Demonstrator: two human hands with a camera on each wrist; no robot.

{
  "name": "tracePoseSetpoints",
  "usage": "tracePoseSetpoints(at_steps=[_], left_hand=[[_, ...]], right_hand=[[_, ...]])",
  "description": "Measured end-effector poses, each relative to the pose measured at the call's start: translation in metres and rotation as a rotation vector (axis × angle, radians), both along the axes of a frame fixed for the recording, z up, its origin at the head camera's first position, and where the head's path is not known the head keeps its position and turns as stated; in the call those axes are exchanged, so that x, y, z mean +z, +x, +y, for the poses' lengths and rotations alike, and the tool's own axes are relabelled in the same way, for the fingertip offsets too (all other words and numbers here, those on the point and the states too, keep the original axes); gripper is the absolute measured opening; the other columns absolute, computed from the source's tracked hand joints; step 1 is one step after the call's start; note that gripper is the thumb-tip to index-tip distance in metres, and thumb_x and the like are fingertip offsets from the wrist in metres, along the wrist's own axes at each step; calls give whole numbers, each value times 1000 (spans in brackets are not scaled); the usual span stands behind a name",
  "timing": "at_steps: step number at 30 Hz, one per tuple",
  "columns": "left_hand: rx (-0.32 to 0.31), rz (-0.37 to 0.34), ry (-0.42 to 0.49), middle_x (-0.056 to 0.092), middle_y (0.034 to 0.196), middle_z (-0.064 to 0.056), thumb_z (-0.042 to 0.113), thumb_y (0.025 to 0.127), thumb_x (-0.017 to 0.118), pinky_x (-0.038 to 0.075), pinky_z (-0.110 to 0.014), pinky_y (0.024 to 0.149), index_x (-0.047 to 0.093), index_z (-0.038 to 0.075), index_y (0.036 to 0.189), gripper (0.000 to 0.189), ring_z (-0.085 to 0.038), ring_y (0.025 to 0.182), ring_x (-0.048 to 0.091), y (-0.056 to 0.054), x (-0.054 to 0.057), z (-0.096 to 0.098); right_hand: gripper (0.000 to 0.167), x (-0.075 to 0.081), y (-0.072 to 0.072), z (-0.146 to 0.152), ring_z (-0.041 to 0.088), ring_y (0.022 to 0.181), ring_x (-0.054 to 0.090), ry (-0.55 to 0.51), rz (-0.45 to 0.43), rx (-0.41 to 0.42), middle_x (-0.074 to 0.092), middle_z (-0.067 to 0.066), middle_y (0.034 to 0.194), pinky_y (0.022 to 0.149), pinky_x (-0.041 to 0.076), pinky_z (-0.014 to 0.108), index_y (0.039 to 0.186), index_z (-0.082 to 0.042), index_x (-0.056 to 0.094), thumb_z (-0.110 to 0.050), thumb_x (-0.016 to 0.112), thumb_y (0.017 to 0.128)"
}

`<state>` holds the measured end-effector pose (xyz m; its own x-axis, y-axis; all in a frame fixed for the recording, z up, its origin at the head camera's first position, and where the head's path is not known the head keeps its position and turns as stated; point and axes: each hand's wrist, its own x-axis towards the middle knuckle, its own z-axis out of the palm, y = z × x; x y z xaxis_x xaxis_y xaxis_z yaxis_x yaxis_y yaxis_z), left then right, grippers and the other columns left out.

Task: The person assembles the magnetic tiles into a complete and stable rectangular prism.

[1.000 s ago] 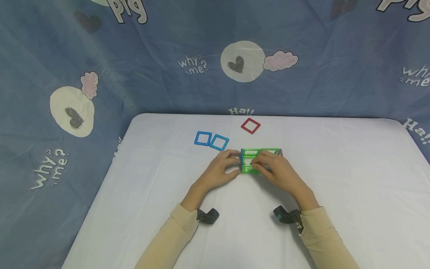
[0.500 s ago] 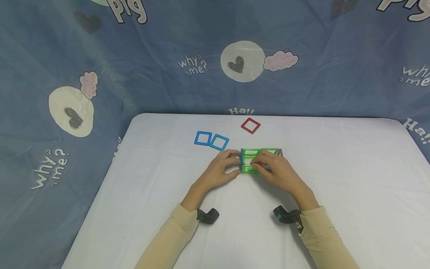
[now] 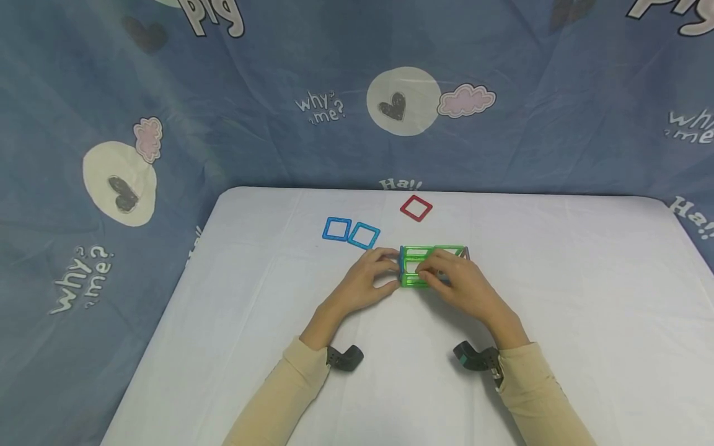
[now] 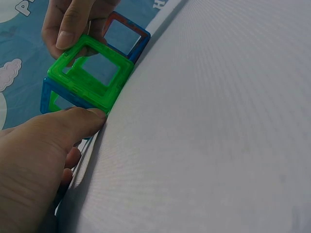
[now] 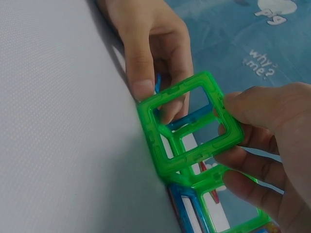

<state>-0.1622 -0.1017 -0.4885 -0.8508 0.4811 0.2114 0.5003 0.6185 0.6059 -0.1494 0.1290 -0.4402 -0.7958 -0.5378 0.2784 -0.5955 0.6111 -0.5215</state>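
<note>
Clock centred on the green structure, head view. Nearest: your plain-weave tan sleeves [image 3: 284, 390] at eight and half past four, over a smooth white cloth [image 3: 401, 396] with faint creases.

Your left hand [image 3: 365, 282], at nine, has its fingers bent and thumb at the near lower corner, gripping the structure's blue end. Your right hand [image 3: 460, 279], at four, pinches an edge of the near green tile [image 5: 153, 141] between thumb and fingers, gap closed to the tile's thickness.

The green structure [image 3: 417, 258] sits on the cloth at centre: glossy translucent plastic, square frames with rounded corners, joined into a hollow box shape; cloth shows through the windows.

Farther, at ten: two flat blue frames [image 3: 336, 240], corners meeting. Past them, just before twelve: one red frame [image 3: 410, 215], lying diamond-wise. Farthest: a wrinkled blue printed backdrop [image 3: 346, 155].
</note>
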Motion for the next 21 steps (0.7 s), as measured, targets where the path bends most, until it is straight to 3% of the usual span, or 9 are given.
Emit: tracePoseSetpoints(at_steps=[11,17,21], left_hand=[[0,-4,-10,52,134,3,26,85,70,43,-32,105,69,20,104,20,-15,120,50,-1,0,0],[4,0,-16,52,135,4,26,85,70,42,-31,106,69,21,104,20,-14,121,49,-2,-1,1],[9,-2,-17,52,134,4,26,84,70,42,-32,106,69,21,103,19,-14,121,49,-1,-2,0]], right_hand=[[9,2,-1,2,3,82,58,-34,-2,14,63,-11,94,72,52,28,97,-18,68,-21,64,90],[7,7,-3,9,2,79,55,-187,11,-4,61,-12,88,66,51,26,94,-17,67,-19,62,92],[6,8,-9,17,3,73,49,-315,56,-26,63,-5,85,59,45,25,93,-14,68,-12,62,91]])
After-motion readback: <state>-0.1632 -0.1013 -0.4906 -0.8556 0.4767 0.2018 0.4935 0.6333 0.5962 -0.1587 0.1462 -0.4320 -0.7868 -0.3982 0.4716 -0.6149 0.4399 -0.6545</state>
